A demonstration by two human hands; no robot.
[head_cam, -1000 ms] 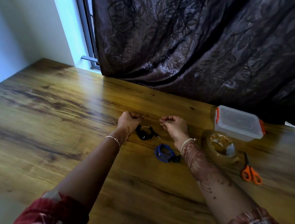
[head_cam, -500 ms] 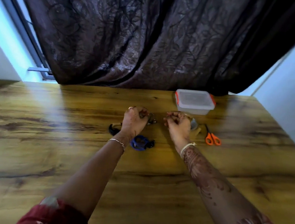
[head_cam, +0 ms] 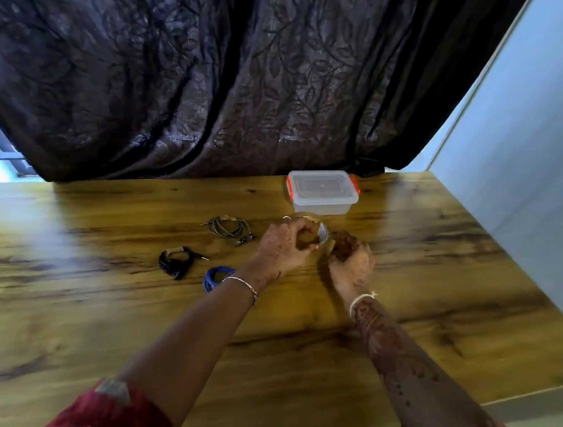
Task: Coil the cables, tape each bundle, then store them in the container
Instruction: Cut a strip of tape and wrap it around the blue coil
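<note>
Forearms are stretching forward over a glossy, dark-grained wooden bench (head_cam: 94, 316), both patterned with reddish-brown henna. The left hand (head_cam: 284, 247) is curling its fingers over the near rim of a clear, amber-tinted tape roll (head_cam: 323, 231), gripping it. The right hand (head_cam: 350, 262) is sitting just to the roll's right, its fingers curling against that side and holding it; whether they are pinching a loose tape end cannot be told through the blur.

A rectangular translucent plastic container (head_cam: 323, 191) is standing just beyond the roll, near the bench's far edge, with its lid on and orange-red clips at both ends; its inside cannot be made out.

Three coiled cables are lying on the bench to the left of the hands, apart from one another. A grey-green cable (head_cam: 229, 227) is lying farthest back, a black cable (head_cam: 175, 261) with a pale band round it is lying nearer, and a blue cable (head_cam: 211, 277) is peeking out beside the left wrist.

A dark, leaf-patterned curtain (head_cam: 217, 71) is hanging behind the bench.
</note>
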